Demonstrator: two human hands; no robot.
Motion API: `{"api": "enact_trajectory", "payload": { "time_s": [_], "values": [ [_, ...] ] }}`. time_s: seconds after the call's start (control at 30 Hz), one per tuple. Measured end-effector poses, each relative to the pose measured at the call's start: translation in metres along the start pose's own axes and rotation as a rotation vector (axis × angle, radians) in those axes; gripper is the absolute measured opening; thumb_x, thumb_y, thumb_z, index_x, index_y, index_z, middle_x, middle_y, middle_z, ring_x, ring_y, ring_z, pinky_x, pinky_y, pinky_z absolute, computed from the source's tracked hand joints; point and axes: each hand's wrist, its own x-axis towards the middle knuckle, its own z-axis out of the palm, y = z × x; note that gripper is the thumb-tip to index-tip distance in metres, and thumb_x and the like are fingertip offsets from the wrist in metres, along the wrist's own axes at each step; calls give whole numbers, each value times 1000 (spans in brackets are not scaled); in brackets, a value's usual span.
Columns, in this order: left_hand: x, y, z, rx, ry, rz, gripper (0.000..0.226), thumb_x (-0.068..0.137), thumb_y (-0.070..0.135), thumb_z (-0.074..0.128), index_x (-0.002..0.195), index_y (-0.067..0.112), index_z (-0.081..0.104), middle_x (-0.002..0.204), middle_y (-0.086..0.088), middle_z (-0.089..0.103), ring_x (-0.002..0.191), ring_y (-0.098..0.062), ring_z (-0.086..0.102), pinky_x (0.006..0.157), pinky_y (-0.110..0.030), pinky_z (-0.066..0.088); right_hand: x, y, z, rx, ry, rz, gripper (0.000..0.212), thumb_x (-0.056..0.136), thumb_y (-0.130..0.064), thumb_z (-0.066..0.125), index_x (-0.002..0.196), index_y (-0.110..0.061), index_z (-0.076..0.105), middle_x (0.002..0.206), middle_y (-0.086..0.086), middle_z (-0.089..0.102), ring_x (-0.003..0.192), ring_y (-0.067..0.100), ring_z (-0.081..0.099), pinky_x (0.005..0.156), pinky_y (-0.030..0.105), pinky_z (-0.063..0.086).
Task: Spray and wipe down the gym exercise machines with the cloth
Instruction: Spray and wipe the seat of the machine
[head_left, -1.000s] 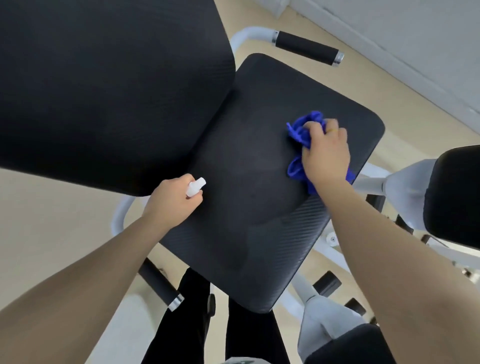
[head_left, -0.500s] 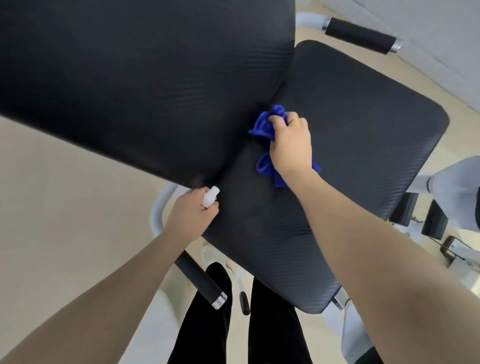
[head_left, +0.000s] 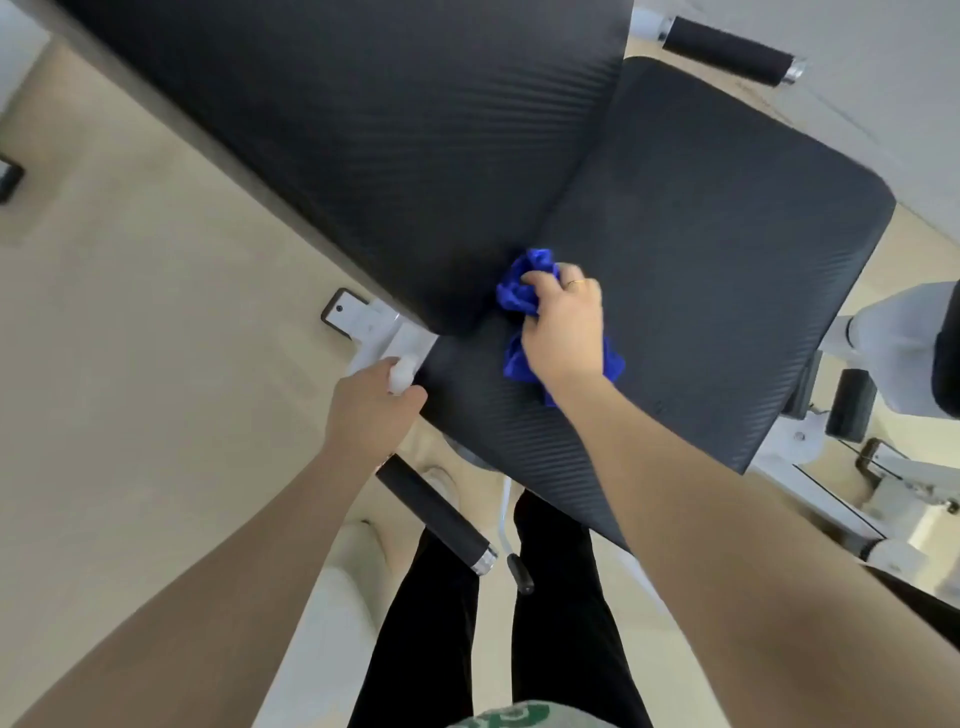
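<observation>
Your right hand gripped the blue cloth on the seat, beside the backrest. Your left hand was closed around a white spray bottle.

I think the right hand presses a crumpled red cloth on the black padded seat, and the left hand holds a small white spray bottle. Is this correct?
Not quite: in the head view the crumpled cloth is blue, not red. The right hand presses it on the black padded seat, and the left hand holds the small white spray bottle.
</observation>
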Motion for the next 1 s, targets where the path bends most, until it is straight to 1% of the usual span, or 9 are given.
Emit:
{"api": "enact_trajectory", "payload": {
  "time_s": [0.23,0.3,0.4,0.5,0.6,0.67,0.8,0.87,1.0],
  "values": [
    [-7,-15,-16,-458,-151,-183,35,84,6,48,115,15,63,94,-12,69,57,-17,56,75,-37,50,-68,-43,17,-191,-463,-589,44,89,-8,48,132,-14,49,138,9,42,119,29,39,99,38,37],
    [-7,-16,-17,-531,-152,-201,33,84,5,49,112,16,63,98,-12,68,50,-13,53,73,-36,50,-50,-38,15,-258,-320,-622,46,81,-2,59,126,-11,56,131,13,51,110,34,48,91,39,46],
    [-6,-19,-13,-525,-119,-178,31,83,9,52,109,21,63,96,-9,69,52,-13,55,78,-38,54,-55,-38,26,-158,-151,-399,43,67,4,71,108,-6,68,114,17,63,93,36,58,75,36,54],
    [-9,-27,-7,-537,-94,-119,32,84,7,49,109,21,61,93,-9,66,73,-19,62,81,-37,53,-76,-43,48,-159,-193,-680,36,57,-5,80,91,-12,73,98,9,67,80,29,60,69,32,54],
    [-12,-28,-3,-567,21,-163,21,86,10,49,102,18,59,90,-8,62,72,-21,59,78,-39,51,-73,-41,32,-347,-495,-885,38,80,-8,61,117,-17,61,123,9,55,98,28,51,89,37,46],
    [-17,-25,-1,-598,67,-184,13,87,15,51,96,14,61,75,-6,61,58,-19,55,68,-35,48,-60,-25,16,-506,-534,-980,42,89,-10,50,130,-20,50,136,7,45,106,28,46,94,37,41],
    [-29,-12,10,-613,-79,-163,30,90,30,57,71,7,59,54,-4,58,46,-16,47,56,-25,45,-25,30,-18,-348,-158,-652,35,70,-4,55,99,-14,70,102,12,64,76,35,55,63,38,54],
    [-33,-2,17,-586,-190,-114,43,93,40,52,66,6,54,50,-4,55,42,-14,46,50,-22,43,-30,50,-26,-278,-68,-427,38,67,0,61,103,-10,69,105,14,64,77,37,53,64,39,54],
    [-40,19,35,-525,-272,-83,51,96,44,43,70,2,56,49,-4,51,40,-11,46,48,-20,43,-90,62,-29,-269,-236,-649,58,50,-9,82,107,-13,70,108,13,65,76,32,58,69,35,56]
  ]
}}
